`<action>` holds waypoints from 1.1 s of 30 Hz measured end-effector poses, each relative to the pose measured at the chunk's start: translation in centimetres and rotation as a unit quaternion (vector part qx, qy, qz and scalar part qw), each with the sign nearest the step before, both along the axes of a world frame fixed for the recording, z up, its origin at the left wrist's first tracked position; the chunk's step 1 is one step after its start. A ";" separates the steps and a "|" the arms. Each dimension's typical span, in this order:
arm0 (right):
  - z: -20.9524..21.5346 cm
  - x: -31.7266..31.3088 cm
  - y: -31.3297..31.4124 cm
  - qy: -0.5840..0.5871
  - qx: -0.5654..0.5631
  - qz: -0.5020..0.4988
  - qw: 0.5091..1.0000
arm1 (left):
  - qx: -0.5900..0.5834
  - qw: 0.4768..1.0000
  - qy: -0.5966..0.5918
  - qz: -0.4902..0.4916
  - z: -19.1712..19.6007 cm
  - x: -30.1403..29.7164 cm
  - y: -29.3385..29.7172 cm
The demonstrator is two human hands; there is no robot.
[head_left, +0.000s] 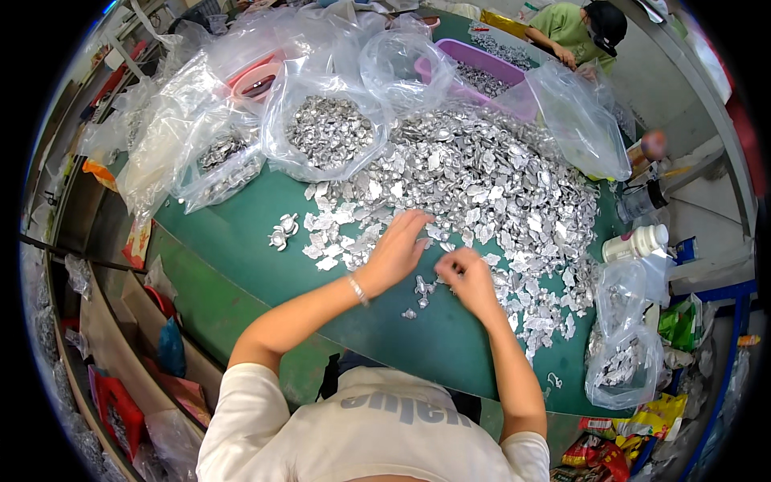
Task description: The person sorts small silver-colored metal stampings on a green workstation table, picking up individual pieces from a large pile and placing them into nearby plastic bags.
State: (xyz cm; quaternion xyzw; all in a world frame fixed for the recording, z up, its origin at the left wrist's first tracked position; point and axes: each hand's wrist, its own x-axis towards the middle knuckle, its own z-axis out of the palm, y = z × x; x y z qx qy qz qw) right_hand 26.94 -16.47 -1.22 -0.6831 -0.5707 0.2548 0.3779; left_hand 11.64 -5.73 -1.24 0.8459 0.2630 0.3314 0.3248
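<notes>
You're sitting in a small sorting workshop: a green worktable (241,241) heaped with a huge pile of small silvery metal pieces (482,177), clear plastic bags (325,132) stuffed with more, a purple bin (482,68) loaded too. Across from you a co-worker in green (574,32) bends over the same stock.
</notes>
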 end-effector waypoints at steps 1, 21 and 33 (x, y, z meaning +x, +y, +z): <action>-0.1 0.7 1.0 -0.004 0.019 -0.048 0.999 | 0.054 0.998 -0.012 0.019 0.0 1.4 0.7; 3.1 1.2 1.8 0.031 -0.142 -0.011 0.989 | -0.083 0.978 0.120 -0.148 -0.1 -2.6 -2.6; 0.5 1.5 3.6 -0.146 0.107 -0.086 0.980 | 0.156 0.983 0.099 -0.016 -0.6 1.7 2.4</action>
